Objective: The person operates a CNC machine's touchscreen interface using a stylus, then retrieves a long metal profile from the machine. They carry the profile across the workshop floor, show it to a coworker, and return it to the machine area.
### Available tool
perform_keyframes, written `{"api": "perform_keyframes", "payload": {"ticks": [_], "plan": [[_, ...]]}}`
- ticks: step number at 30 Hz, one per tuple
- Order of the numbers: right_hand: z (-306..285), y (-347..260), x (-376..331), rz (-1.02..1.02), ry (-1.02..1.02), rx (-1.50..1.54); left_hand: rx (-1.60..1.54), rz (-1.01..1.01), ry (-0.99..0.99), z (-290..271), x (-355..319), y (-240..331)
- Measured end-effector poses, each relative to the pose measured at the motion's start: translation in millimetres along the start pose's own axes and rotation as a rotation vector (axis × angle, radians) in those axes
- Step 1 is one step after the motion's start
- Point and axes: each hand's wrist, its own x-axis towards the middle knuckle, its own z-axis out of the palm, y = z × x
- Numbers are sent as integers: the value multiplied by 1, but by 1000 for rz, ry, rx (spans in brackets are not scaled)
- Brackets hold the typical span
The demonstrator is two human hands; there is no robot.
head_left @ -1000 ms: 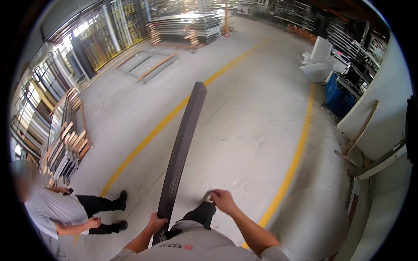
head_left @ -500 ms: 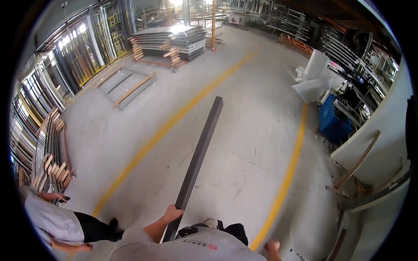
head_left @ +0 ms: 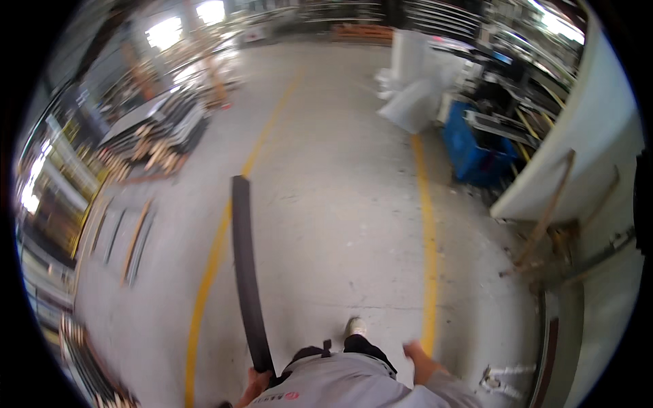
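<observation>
Dark bar (head_left: pixel 245 265): held over floor (head_left: pixel 340 224), front-left of body. Long axis runs forward from near end at waist; far end angles slightly left, overlapping yellow line (head_left: pixel 193 333) in view. Left hand (head_left: pixel 256 383) clamped on near end. Right hand (head_left: pixel 420 362) well apart; finger closure unclear. Blue bin (head_left: pixel 471 153) ahead, right.

The dark bar (head_left: pixel 247 272) (formerly right-leaning) now leans left.

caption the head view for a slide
Left hand grips a long dark bar, right hand off it, over a yellow-lined floor.
</observation>
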Motion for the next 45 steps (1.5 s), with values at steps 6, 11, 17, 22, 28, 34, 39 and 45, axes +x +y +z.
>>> {"api": "perform_keyframes", "payload": {"ticks": [6, 11, 17, 22, 28, 34, 39, 45], "plan": [[-409, -253, 281, -397, 543, 713, 27, 51, -60, 31, 136, 292], [-614, -379, 396, -603, 597, 580, 5, 32, -132, 70, 296, 478], [-595, -284, 553, -108, 184, 120, 244, 255, -166, 99, 577, 593], [-599, -155, 517, -102, -278, -533, -152, 61, -187, 54, 715, 827], [-772, -242, 705, 362, -304, 59, 237, 37, -25, 57, 932, 1006], [-1023, -364, 1048, -196, -398, -475, 109, 41, -134, 56, 1018, 1227], [-1447, -661, 1321, -201, 352, 714, 152, 7, -146, 57, 1177, 1418], [-1809, -932, 1436, -795, 522, 834, 233, 83, -57, 78, 1405, 1639]]}}
